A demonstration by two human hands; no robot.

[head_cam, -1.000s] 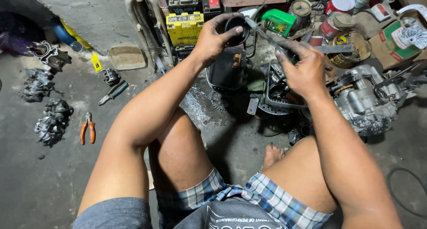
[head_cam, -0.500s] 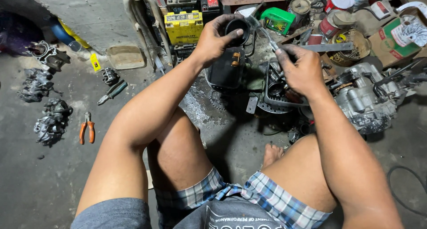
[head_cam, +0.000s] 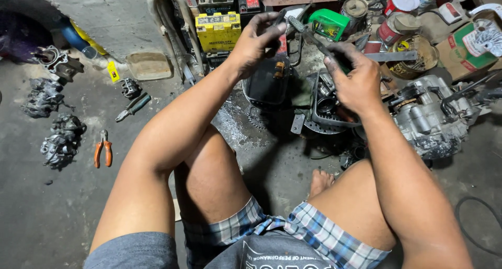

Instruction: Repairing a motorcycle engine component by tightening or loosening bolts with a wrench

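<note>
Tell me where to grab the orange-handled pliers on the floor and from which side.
Grip the orange-handled pliers across both orange handles, coming straight down from above. They lie flat on the concrete floor, handles toward the person and slightly spread, jaws pointing away. Probably the left hand suits best, since they lie on that side.

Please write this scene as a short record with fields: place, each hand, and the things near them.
place: grey concrete floor of a workshop; person sits low, knees apart
left hand: raised, holds a small dark part
right hand: grips a thin tool whose tip points toward the part
below hands: dark tray with parts
right side: grey engine block
behind: yellow battery, green container
left floor: orange pliers
</note>
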